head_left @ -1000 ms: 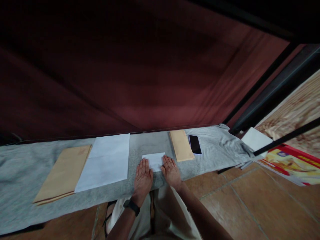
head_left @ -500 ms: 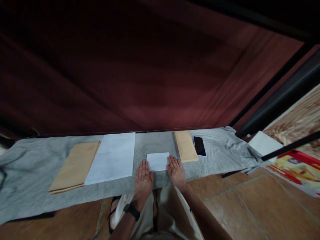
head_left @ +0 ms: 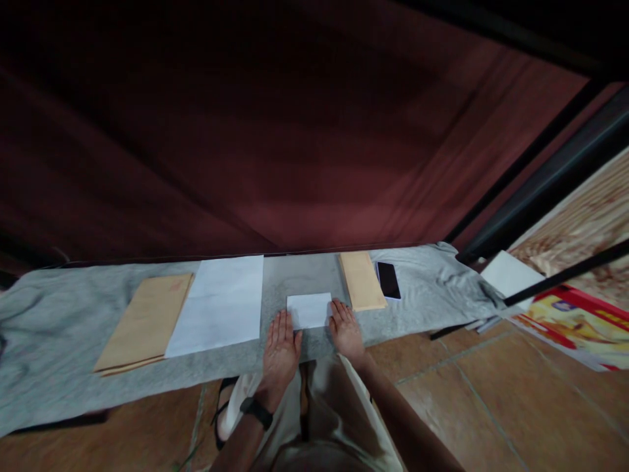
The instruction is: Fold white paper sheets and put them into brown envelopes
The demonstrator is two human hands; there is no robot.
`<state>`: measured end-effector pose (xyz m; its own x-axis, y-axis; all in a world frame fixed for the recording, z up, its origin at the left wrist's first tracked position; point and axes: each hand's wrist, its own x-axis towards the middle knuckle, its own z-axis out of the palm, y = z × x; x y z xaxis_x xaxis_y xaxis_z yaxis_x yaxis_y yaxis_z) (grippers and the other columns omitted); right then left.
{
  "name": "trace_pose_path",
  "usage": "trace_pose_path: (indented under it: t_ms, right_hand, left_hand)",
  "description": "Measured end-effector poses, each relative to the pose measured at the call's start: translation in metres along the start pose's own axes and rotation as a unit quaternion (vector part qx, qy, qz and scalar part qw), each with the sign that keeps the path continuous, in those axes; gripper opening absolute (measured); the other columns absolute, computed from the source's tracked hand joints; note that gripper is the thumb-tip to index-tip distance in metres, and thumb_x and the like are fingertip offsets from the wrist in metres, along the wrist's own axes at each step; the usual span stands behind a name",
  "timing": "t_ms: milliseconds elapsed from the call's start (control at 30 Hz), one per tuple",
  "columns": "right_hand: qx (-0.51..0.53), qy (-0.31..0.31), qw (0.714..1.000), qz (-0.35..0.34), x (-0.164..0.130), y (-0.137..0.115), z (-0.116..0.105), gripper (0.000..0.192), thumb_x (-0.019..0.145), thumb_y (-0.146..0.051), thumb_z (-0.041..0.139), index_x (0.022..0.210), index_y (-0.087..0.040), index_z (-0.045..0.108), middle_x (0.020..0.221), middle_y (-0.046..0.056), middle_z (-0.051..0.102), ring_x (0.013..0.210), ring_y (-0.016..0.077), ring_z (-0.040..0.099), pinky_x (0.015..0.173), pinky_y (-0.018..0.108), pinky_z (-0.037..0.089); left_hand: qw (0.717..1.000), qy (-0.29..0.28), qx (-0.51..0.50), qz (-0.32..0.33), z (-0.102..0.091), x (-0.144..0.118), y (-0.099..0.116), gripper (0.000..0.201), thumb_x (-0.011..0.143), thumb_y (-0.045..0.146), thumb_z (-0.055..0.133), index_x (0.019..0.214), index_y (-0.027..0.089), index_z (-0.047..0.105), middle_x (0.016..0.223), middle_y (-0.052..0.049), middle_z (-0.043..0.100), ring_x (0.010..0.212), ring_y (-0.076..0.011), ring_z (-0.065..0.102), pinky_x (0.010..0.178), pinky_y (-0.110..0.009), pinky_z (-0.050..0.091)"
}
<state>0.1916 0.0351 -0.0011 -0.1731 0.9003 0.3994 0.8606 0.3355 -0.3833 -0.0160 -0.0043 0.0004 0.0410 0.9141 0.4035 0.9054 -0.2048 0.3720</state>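
White paper slip — we're flanking it, left hand and right hand apart, palms down at its ends.

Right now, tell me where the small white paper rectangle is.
In the head view, the small white paper rectangle lies below centre on the grey cloth, between the left hand and right hand, left of the narrow tan paper stack.

left hand: was lapping onto the small white paper a second ago, now it's slid left, fingers basically at the left edge
right hand: same deal mirrored, shifted out to the right edge
small white paper: yeah, more of it's showing now
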Motion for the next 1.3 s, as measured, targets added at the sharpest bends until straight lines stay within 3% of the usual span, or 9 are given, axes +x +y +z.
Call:
trace_pose_path:
  t_ms: [200, 400, 533, 733, 1167, 1300]
  right_hand:
    - [0.042, -0.038, 0.998, -0.034, 0.001, -0.032, -0.003, 0.049, 0.106, -0.027, 0.035, 0.153, -0.018, 0.042, 0.155, 0.011, 0.046, 0.146, 0.0225, 0.039, 0.120, 0.047, 0.035]
    - [0.049, -0.090, 0.991, -0.087, -0.013, -0.057, -0.007, 0.050, 0.105, -0.026, 0.040, 0.154, -0.018, 0.040, 0.153, 0.010, 0.049, 0.144, 0.0212, 0.043, 0.122, 0.046, 0.033]
    - [0.040, -0.088, 0.993, -0.069, -0.019, -0.051, -0.011, 0.050, 0.105, -0.027, 0.041, 0.153, -0.017, 0.041, 0.152, 0.011, 0.050, 0.143, 0.0225, 0.044, 0.121, 0.046, 0.034]
    - [0.023, -0.089, 0.994, -0.061, -0.024, -0.033, -0.017, 0.051, 0.106, -0.031, 0.039, 0.154, -0.016, 0.040, 0.153, 0.012, 0.048, 0.145, 0.0234, 0.041, 0.121, 0.048, 0.031]
    - [-0.031, -0.096, 0.994, -0.042, -0.035, -0.011, -0.024, 0.052, 0.108, -0.033, 0.034, 0.155, -0.013, 0.036, 0.158, 0.014, 0.041, 0.148, 0.0257, 0.034, 0.121, 0.049, 0.028]
    - [-0.038, -0.099, 0.994, -0.037, -0.034, -0.008, -0.026, 0.051, 0.109, -0.034, 0.030, 0.153, -0.010, 0.041, 0.157, 0.015, 0.042, 0.148, 0.0257, 0.035, 0.121, 0.048, 0.028]
  left_hand:
    - [0.995, -0.056, 0.005, 0.081, 0.014, -0.004, 0.027, 0.064, 0.097, 0.023, 0.035, 0.159, 0.012, 0.021, 0.160, -0.017, 0.037, 0.151, -0.0270, 0.029, 0.121, -0.052, 0.032]
    - [0.989, -0.091, 0.033, 0.114, 0.022, -0.014, 0.032, 0.073, 0.091, 0.013, 0.039, 0.160, 0.014, 0.015, 0.161, -0.017, 0.035, 0.151, -0.0270, 0.029, 0.123, -0.052, 0.029]
    - [0.991, -0.086, 0.031, 0.100, 0.016, -0.015, 0.031, 0.066, 0.093, 0.013, 0.034, 0.158, 0.010, 0.024, 0.159, -0.018, 0.039, 0.150, -0.0265, 0.032, 0.122, -0.050, 0.032]
    - [0.995, -0.074, 0.013, 0.062, 0.004, -0.017, 0.023, 0.059, 0.098, 0.032, 0.038, 0.152, 0.006, 0.036, 0.158, -0.020, 0.040, 0.150, -0.0292, 0.032, 0.121, -0.050, 0.032]
    - [0.990, -0.093, 0.085, 0.065, -0.009, -0.022, 0.022, 0.067, 0.100, 0.040, 0.040, 0.155, 0.003, 0.027, 0.160, -0.024, 0.032, 0.151, -0.0309, 0.027, 0.122, -0.052, 0.029]
    - [0.984, -0.108, 0.119, 0.073, -0.012, -0.020, 0.024, 0.065, 0.100, 0.039, 0.044, 0.155, 0.008, 0.031, 0.161, -0.024, 0.029, 0.151, -0.0323, 0.027, 0.122, -0.051, 0.029]
